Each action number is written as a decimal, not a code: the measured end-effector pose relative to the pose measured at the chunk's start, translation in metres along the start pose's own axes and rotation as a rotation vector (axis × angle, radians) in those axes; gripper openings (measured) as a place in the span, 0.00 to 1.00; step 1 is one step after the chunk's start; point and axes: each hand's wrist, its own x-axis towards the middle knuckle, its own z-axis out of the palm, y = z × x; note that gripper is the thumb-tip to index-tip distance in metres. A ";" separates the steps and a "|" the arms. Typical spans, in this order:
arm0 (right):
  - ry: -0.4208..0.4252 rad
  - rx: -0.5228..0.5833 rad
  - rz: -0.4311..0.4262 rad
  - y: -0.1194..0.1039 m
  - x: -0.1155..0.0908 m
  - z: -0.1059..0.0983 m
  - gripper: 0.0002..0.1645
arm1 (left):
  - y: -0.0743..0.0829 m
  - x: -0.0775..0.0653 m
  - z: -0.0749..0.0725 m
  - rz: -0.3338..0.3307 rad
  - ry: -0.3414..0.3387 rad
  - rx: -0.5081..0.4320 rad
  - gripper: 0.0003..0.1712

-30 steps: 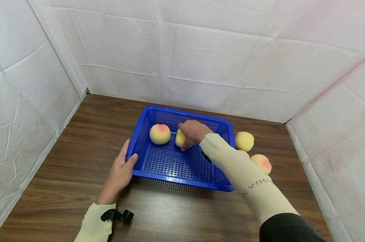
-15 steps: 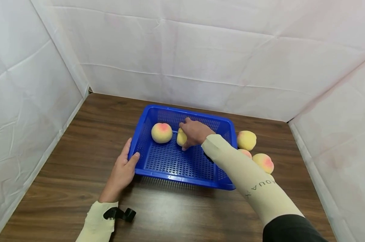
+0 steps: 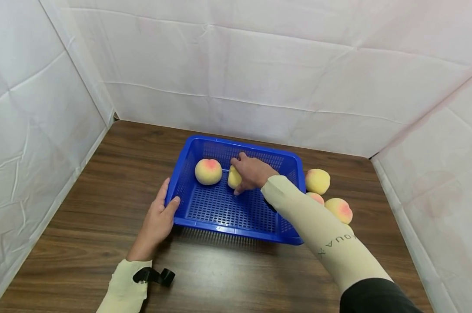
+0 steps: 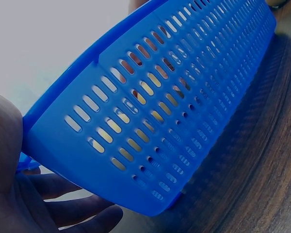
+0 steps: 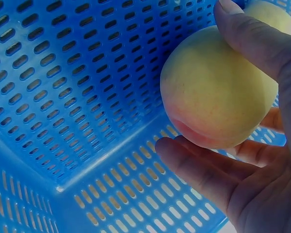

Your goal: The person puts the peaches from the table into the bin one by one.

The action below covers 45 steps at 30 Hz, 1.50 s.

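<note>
A blue perforated plastic basket [image 3: 236,234] stands on the wooden table. My left hand [image 3: 157,219] grips its left end, thumb over the rim; the left wrist view shows the fingers [image 4: 82,208] beneath the rim on the outside. Inside the basket my right hand [image 3: 253,171] holds a yellow and pink peach [image 5: 218,87], with thumb and fingers on opposite sides of it. That peach is partly covered by the hand in the head view. To its left, a second peach [image 3: 208,171] sits on the basket floor, touched by neither hand.
Several more peaches lie on the table right of the basket, among them a yellow one [image 3: 317,181] and a pink-tipped one [image 3: 339,211]; the right sleeve [image 3: 318,226] partly hides others. White sheeting [image 3: 259,65] walls the table [image 3: 83,208] at the back and both sides.
Both hands keep their places on the basket and the peach. One fingertip of my right hand has lifted slightly; the whole view has shifted a little.
</note>
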 end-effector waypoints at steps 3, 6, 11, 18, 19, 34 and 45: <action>0.002 0.000 -0.001 0.000 -0.001 0.001 0.53 | 0.000 0.000 0.000 0.003 0.002 -0.001 0.36; 0.004 0.000 -0.003 0.001 -0.003 0.001 0.52 | 0.000 0.000 0.000 0.000 0.003 0.001 0.36; 0.016 -0.005 -0.011 0.001 -0.006 0.000 0.52 | 0.000 0.000 0.000 -0.005 -0.004 0.003 0.36; 0.037 -0.004 -0.028 0.003 -0.010 -0.002 0.50 | 0.001 -0.001 0.000 -0.008 -0.004 0.004 0.36; 0.040 0.001 -0.028 0.004 -0.011 -0.003 0.50 | 0.002 -0.001 -0.001 -0.009 -0.003 0.003 0.36; 0.055 0.005 -0.060 0.008 -0.017 -0.011 0.50 | 0.001 0.001 -0.003 -0.057 -0.008 0.023 0.36; 0.070 0.000 -0.095 0.006 -0.031 -0.020 0.54 | 0.002 0.001 -0.005 -0.063 -0.009 0.025 0.36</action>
